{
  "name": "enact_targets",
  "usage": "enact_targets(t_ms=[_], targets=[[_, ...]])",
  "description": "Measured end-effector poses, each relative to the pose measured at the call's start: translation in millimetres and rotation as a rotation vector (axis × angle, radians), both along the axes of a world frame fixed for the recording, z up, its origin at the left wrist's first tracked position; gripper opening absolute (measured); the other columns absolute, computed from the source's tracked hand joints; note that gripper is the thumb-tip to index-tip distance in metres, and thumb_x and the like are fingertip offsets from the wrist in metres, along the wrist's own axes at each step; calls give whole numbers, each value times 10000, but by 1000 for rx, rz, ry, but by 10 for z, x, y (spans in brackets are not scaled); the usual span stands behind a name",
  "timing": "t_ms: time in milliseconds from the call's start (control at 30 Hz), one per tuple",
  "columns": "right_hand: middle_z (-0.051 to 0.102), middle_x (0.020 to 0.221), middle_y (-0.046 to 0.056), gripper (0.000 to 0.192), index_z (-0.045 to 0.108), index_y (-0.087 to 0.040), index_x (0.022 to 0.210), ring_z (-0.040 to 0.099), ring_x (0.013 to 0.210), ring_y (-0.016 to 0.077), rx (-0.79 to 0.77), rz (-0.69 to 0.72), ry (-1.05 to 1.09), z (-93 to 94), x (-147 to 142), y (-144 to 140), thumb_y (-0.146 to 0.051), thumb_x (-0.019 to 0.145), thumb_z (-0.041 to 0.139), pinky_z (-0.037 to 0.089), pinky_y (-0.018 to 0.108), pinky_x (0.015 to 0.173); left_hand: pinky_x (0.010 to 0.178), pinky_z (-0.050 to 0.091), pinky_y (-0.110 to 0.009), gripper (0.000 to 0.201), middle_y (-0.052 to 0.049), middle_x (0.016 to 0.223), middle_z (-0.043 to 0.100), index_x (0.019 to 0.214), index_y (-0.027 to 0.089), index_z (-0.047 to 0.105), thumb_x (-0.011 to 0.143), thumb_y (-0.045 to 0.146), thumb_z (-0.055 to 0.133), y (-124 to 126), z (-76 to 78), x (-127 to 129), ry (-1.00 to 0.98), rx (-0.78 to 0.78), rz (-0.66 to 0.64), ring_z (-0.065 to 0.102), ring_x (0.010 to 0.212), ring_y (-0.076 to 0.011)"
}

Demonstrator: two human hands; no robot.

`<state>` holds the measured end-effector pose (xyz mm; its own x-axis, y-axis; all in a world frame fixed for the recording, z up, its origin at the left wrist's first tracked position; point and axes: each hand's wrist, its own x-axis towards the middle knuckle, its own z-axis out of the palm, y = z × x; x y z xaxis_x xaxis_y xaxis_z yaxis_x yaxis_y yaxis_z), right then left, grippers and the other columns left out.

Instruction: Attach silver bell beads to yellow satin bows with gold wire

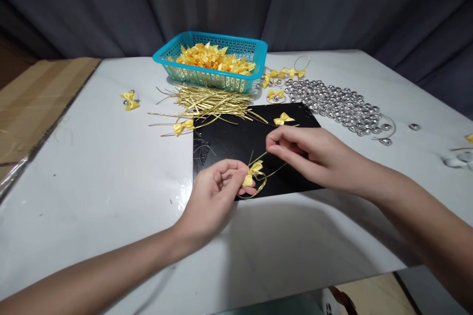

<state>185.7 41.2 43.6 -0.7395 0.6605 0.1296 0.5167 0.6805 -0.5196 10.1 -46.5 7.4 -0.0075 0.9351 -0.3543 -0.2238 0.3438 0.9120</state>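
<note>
My left hand [221, 189] pinches a yellow ribbon bow [253, 173] between thumb and fingers, over the front of a black mat [225, 142]. A thin gold cord [263, 184] loops round the bow and hangs below it. To the right and a little higher, my right hand [301, 150] is closed in a pinch on one end of the gold cord, which runs taut-looking to the bow. Another yellow bow lies on the mat just beyond my right hand, and one more sits at the mat's left edge on gold cords.
A blue basket [212, 78] full of yellow bows stands at the back. Before it lies a pile of gold cords [210, 101]. Many silver beads [336, 103] spread at the right. A finished-looking bow with beads [129, 101] lies left, near cardboard [48, 93].
</note>
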Motion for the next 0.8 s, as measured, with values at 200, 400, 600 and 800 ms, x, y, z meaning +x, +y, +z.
enact_targets(t_ms=[200,400,600,800], targets=[[604,845,33,196,574,-185,875,543,601,95,127,82,-122,-51,-104,-433,-177,909,381,381,197,511,584,446,-183,138,13,622,624,769,141,613,821,268,600,4,13,7,47,20,-10,595,602,-94],[619,1056,77,252,591,-175,963,613,877,148,189,2,-14,-367,-191,-657,-167,939,341,526,266,720,587,423,-171,164,10,648,634,784,138,642,818,295,610,-4,8,-34,5,17,-56,567,618,-86],[647,1080,83,208,581,-169,1050,599,993,161,223,18,145,-405,-125,-628,-133,906,435,517,301,862,667,456,-174,124,2,700,699,814,159,692,790,275,655,14,1,-57,-98,14,-17,617,686,-94],[645,1111,70,289,596,-196,1082,578,1050,167,272,62,117,-415,-96,-579,-97,904,392,463,381,979,708,481,-202,157,-31,760,734,855,160,726,777,285,672,23,1,-67,-90,6,4,639,729,-118]])
